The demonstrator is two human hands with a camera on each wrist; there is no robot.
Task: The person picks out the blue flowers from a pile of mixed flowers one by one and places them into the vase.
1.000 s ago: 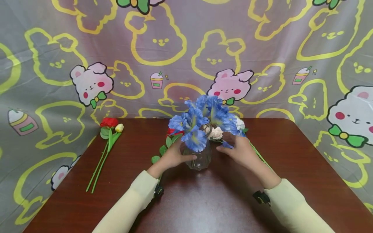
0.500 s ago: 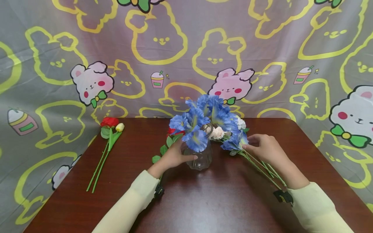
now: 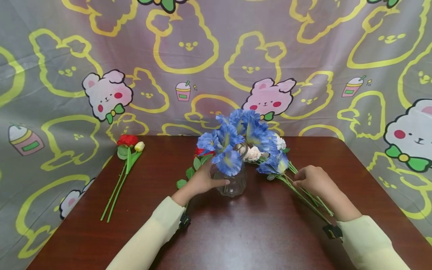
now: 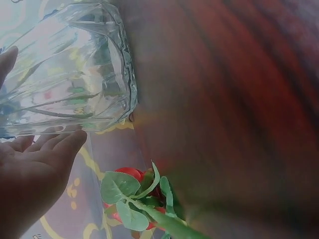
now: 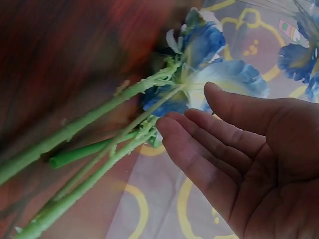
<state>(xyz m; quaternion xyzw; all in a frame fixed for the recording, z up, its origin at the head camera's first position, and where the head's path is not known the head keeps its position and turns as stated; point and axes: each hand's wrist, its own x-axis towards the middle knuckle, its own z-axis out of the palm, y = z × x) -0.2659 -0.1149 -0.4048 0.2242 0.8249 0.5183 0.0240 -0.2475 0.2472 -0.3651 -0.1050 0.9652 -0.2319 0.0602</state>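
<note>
My left hand [image 3: 204,181] holds the clear glass vase [image 3: 234,186] from its left side, thumb across the front. In the left wrist view, the fingers [image 4: 62,144] lie along the vase wall, and thin stems show through the glass [image 4: 75,69]. Large blue irises [image 3: 226,140] spread above the vase mouth. To the right of the vase lies a loose blue iris [image 3: 274,164] among other flowers. Over its green stems [image 3: 303,197] hovers my right hand [image 3: 317,185]. The right wrist view shows that hand's fingers loosely bent, thumb apart, nothing between them, beside the stems [image 5: 84,124].
A pale pink flower [image 3: 253,153] and a white one [image 3: 281,142] lie behind the loose iris. At the left are a red rose [image 3: 127,140] and a yellow-white tulip [image 3: 139,146]. Another leafy red rose [image 4: 129,199] lies behind the left forearm. A patterned cloth [image 3: 209,56] hangs behind the table [image 3: 229,232].
My right hand has moved from beside the vase rightward and nearer, past the loose iris blossom, which it had partly covered, to over the stems. My left hand stays on the vase.
</note>
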